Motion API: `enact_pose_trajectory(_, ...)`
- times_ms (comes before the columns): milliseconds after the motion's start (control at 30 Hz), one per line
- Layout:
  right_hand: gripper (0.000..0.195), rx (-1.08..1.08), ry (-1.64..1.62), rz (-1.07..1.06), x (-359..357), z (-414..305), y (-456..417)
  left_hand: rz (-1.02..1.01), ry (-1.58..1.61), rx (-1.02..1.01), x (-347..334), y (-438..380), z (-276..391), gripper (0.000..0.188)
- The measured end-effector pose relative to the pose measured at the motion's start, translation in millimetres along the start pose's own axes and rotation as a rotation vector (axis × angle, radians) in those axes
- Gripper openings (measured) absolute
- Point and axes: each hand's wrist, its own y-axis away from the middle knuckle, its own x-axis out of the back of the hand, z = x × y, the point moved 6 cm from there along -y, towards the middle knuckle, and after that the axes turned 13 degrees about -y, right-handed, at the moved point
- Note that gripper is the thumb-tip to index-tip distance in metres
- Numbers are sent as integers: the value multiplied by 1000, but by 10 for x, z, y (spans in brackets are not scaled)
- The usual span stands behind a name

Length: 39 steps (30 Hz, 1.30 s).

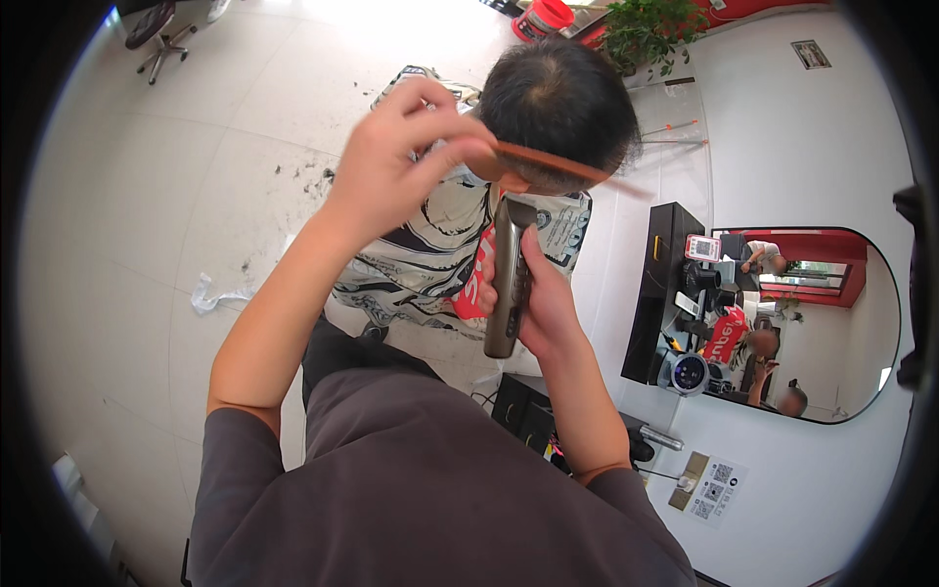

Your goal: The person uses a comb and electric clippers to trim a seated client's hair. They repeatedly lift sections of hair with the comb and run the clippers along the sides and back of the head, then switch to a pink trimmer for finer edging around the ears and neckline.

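Observation:
My left hand (411, 158) pinches one end of an orange-brown barber comb (550, 160), raised beside the head of a seated person. The comb lies across the lower side of that person's short dark hair (561, 103), and its far end is blurred. In my right hand (546, 293) is a cordless hair clipper (510, 286), held upright with its blade end just below the head and apart from the comb. A patterned barber cape (447, 227) in cream and black, with a red panel, covers the seated person. The face is mostly hidden from above.
A black wall counter (664, 242) carries grooming gear beside a large mirror (829, 330). Below it stands a black drawer cabinet (513, 407). Hair clippings (328, 174) and crumpled white paper (213, 293) lie on the tiled floor. A wheeled stool (155, 37) and a potted plant (649, 29) stand farther off.

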Motion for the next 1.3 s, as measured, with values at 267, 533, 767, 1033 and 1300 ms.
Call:
enact_pose_trajectory(267,34,103,-12,98,-97,-26,-245,93,81,75,70,-24,-85,14)
enact_pose_trajectory(533,44,100,-114,67,-454,-102,-148,80,46,40,-28,-113,-236,11)
enact_pose_trajectory(767,36,205,42,121,-421,7,-204,-162,-108,54,-302,-1,-373,11)
enact_pose_trajectory(1033,48,135,-57,126,-432,-79,-242,112,85,-2,145,-273,-276,14)
enact_pose_trajectory(1300,40,227,75,67,-471,110,-435,-172,-54,26,-318,-23,-518,13)
